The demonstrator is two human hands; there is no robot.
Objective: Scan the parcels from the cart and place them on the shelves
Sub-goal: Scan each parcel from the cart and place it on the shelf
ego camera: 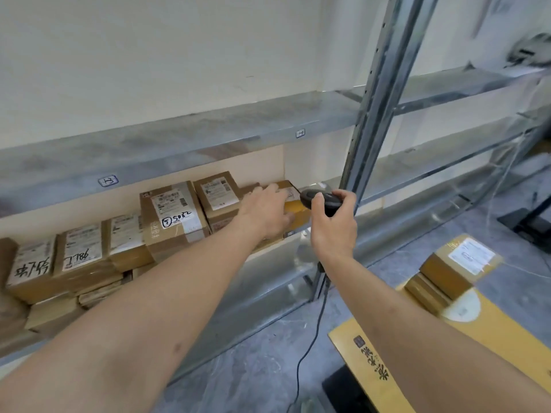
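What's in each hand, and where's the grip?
Right hand grips the scanner round its handle, head aimed at the shelf. Left hand lies over the parcel on the shelf; grip unclear.
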